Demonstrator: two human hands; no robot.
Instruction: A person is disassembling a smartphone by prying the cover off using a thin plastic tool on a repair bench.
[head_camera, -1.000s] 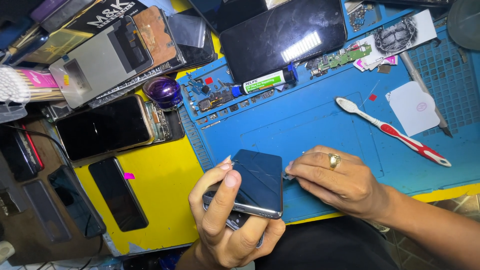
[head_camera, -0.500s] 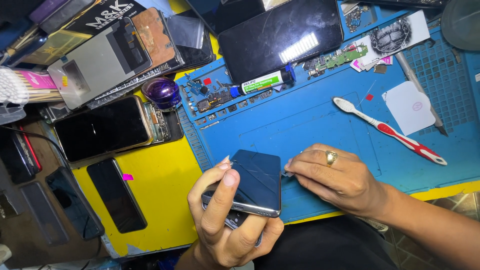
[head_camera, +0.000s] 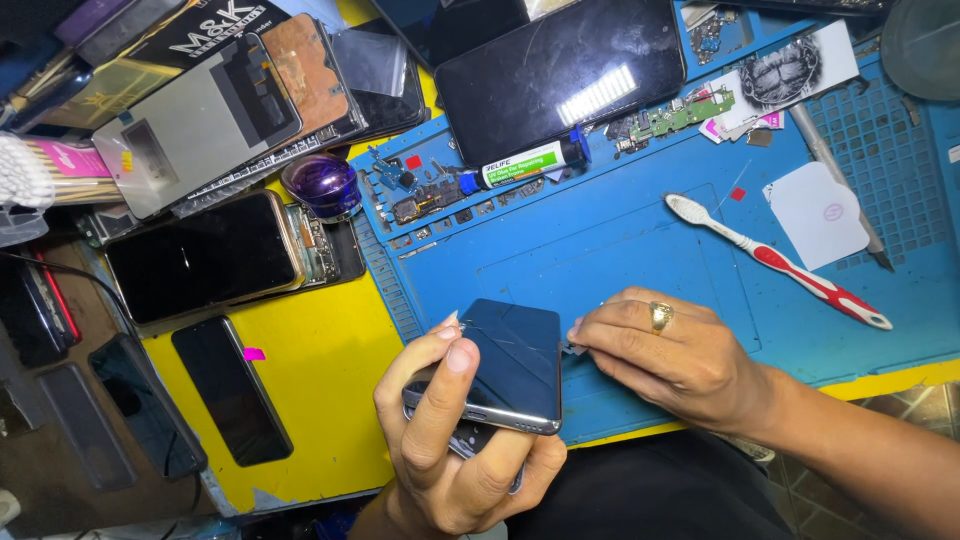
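gripping dark phone (head_camera: 505, 362), left hand (head_camera: 450, 440) (right hand (head_camera: 665, 350) at its edge), blue mat (head_camera: 620, 250) beneath

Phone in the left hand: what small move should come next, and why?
Probably slide the thin pick further along the phone edge. The left hand grips the phone over the blue mat, and the right hand presses the pick at its right side.

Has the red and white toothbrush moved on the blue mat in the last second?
No. The toothbrush keeps its place beside the white card on the blue mat; only the camera shifted slightly.
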